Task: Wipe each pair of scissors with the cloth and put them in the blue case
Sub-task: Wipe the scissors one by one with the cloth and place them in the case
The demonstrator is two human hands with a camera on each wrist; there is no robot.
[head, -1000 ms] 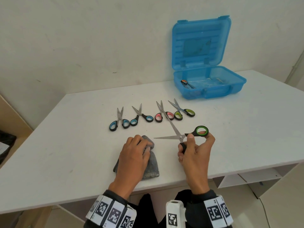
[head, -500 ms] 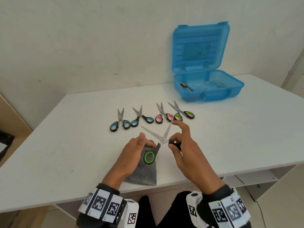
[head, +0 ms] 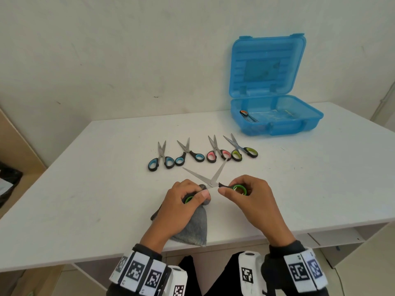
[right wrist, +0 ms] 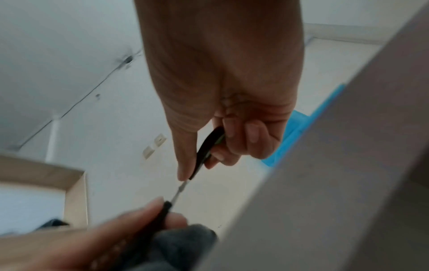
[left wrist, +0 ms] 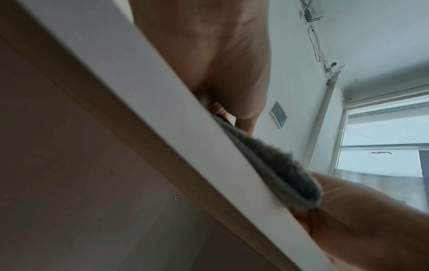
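The green scissors (head: 210, 182) were held low over the table's (head: 85, 189) 6 o'clock edge, blades spread in a wide V, one tip pointing to 10 o'clock, the other to 1 o'clock. The right hand (head: 252, 199) pinched one green-lined handle loop, thumb along the black shank and the other fingers (right wrist: 253, 135) curled round the loop. The left hand (head: 181, 207) gripped the other loop, thumb across its top and fingers curled under, together with a bunched end of the cloth (head: 195, 230). The grey cloth trailed from that hand toward 6 o'clock, lying on the table and reaching its front edge; the left wrist view showed its folded edge (left wrist: 278, 170) overhanging there.

At 12 o'clock from the hands, four more pairs lay in a row, blades pointing away: two blue pairs (head: 161, 160) (head: 189, 155), a pink pair (head: 217, 152) and a yellow-green pair (head: 243, 151). The upper blade tip of the held pair reached just short of the pink handles.

At 1 o'clock, well apart, the case (head: 307, 122) stood open at the table's far side, lid upright near the wall (head: 106, 60). An orange-handled pair (head: 245, 114) lay inside at its left end.
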